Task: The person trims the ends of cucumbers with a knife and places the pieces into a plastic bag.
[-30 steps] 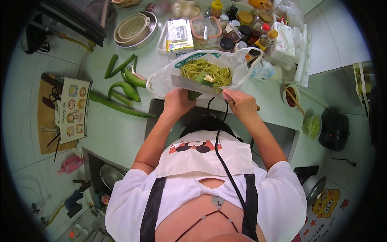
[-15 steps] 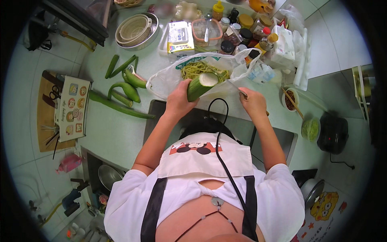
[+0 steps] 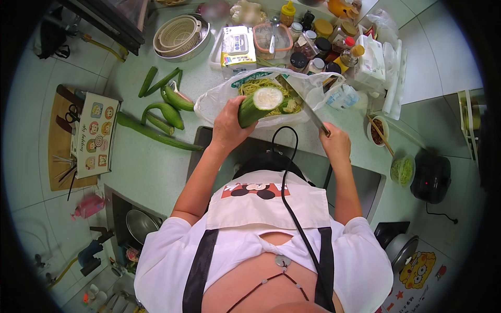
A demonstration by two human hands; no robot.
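My left hand [image 3: 227, 124] is closed around a thick green gourd [image 3: 249, 112], whose pale cut end points up and to the right. My right hand [image 3: 336, 145] grips a kitchen knife [image 3: 313, 116] by its handle. The blade reaches up and left over a white plastic bag [image 3: 213, 100], just right of the gourd and apart from its cut end. Inside the open bag lies a heap of thin green-yellow strips [image 3: 253, 86], with darker green pieces [image 3: 292, 105] beside them under the blade.
Several long green gourds [image 3: 156, 137] lie on the counter at left. Behind the bag stand a wipes pack [image 3: 238, 49], a plastic tub [image 3: 279, 44] and several jars [image 3: 298, 61]. At right are a bowl with chopsticks [image 3: 377, 131] and a black appliance [image 3: 430, 177]. A dark sink edge [image 3: 201, 136] runs in front.
The knife has turned so more of its blade shows, reaching farther up over the bag. My right hand has moved slightly down and right. The gourd's cut end faces me more.
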